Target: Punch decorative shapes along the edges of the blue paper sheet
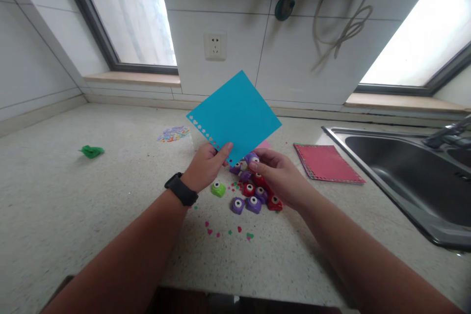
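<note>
My left hand [208,164], with a black watch on its wrist, pinches a blue sheet of paper [237,113] near its lower corner. A row of small cut-out shapes runs along the sheet's lower left edge. Between the thumb and fingers of my right hand [277,174] is a purple craft punch [251,158], close to the sheet's bottom corner. Below my hands several more purple and red punches [248,189] lie grouped on the counter, with a light green punch [218,188] to their left. Tiny paper cut-outs [209,231] are scattered in front.
A stack of red paper sheets [329,162] with punched edges lies right, beside the steel sink [386,167]. Left on the counter [121,206] are a crumpled green piece [91,151] and a colourful patterned piece [174,133]. A wall socket [215,46] sits behind.
</note>
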